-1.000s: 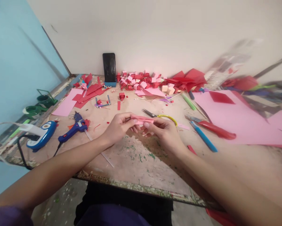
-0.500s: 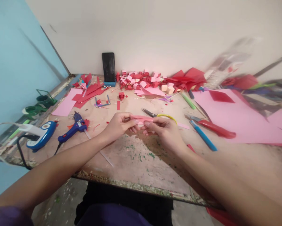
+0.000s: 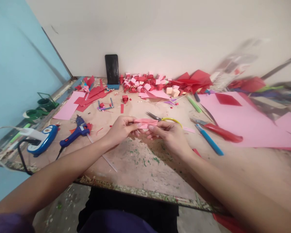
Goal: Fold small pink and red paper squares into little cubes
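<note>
Head view: the left hand (image 3: 121, 130) and right hand (image 3: 172, 134) pinched a pink paper strip (image 3: 146, 121) between the surface's (image 3: 135, 176) near and far edges.

We see a dark purple top (image 3: 116, 222), smooth and plain where it shows, forming a rounded shape at the bottom of the view. Its left sleeve (image 3: 10, 223) is the same purple and ends near the elbow, leaving our left forearm (image 3: 70, 168) bare. Our right forearm (image 3: 215, 181) is bare too. Beyond the top we make out black legwear (image 3: 99, 202), too dark to show its cut.
</note>
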{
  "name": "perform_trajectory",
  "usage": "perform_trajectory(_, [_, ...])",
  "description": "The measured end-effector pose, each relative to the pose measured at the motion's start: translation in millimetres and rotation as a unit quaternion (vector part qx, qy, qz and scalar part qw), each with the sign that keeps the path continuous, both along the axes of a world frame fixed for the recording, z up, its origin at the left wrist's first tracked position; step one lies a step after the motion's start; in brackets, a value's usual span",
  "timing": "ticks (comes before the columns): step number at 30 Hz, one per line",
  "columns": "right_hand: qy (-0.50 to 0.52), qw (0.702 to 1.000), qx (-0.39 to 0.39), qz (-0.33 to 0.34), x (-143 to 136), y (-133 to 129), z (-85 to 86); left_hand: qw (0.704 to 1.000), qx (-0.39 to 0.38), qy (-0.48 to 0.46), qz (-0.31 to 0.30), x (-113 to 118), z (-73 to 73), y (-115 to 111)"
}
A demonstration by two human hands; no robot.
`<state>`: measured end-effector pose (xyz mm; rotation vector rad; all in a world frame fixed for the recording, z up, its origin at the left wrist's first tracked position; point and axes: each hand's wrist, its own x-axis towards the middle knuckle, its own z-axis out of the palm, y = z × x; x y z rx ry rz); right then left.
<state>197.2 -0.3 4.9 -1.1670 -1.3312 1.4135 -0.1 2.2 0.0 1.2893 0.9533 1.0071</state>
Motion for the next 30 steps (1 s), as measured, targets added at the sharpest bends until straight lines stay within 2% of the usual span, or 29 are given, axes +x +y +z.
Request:
perform_trajectory(15, [-0.023,1.0,0.013,-0.002,0.7,3.9,0.2,0.999,-0.022,0.025,-0.012,0.7,-3.6,1.2])
perform_trajectory(23, [-0.002,0.998,-0.033,0.05,1.0,3.4,-1.0,0.998,0.025,0.059,0.007,0.4,-0.8,0.3])
perform_trajectory(27, [0.0,0.998,-0.033,0.055,1.5,2.9,-1.9,0.997,0.022,0.07,0.01,1.1,-1.4,0.9])
perform_trajectory(30, [-0.003,0.998,-0.027,0.051,2.5,3.5,-1.0,0.999,0.004,0.045,0.0,0.8,-2.4,1.2])
